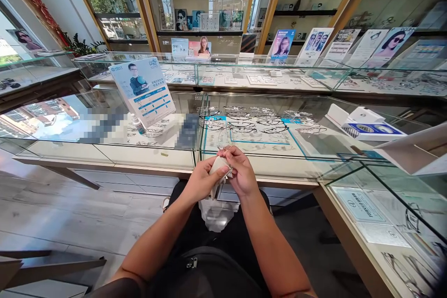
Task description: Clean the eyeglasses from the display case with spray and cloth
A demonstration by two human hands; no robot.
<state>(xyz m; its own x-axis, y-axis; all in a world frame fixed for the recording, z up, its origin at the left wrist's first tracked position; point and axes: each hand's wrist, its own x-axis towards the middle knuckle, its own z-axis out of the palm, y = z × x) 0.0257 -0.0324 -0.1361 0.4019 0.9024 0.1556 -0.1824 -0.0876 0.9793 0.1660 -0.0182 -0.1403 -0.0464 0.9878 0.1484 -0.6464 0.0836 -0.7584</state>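
Fingers (pixel 239 157) around pale cloth (pixel 219 163), lengthwise downward

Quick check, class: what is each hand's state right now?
Left hand: closed, holding a pale cloth.
Right hand: closed, close against the cloth; exactly what it pinches cannot be told.
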